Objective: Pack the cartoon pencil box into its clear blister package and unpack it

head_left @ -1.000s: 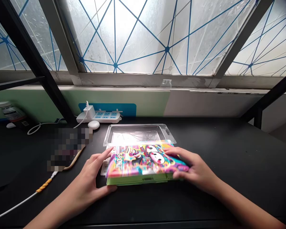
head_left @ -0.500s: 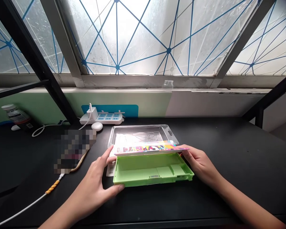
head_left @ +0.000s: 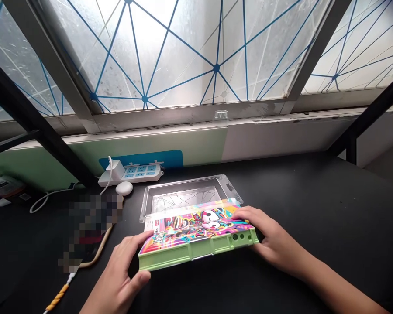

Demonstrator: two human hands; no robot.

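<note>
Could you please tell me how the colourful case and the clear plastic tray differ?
The colourful case has a bright cartoon print and green sides, whereas the clear plastic tray is see-through. The case is between the left hand and the right hand, while neither hand touches the tray. The case is nearer the person; the tray is farther back, towards the window. Both are roughly rectangular.

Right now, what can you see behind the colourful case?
Behind the case, a clear plastic tray shows, with a white power strip farther back, to the left. The case hides whatever lies against its far side.
</note>
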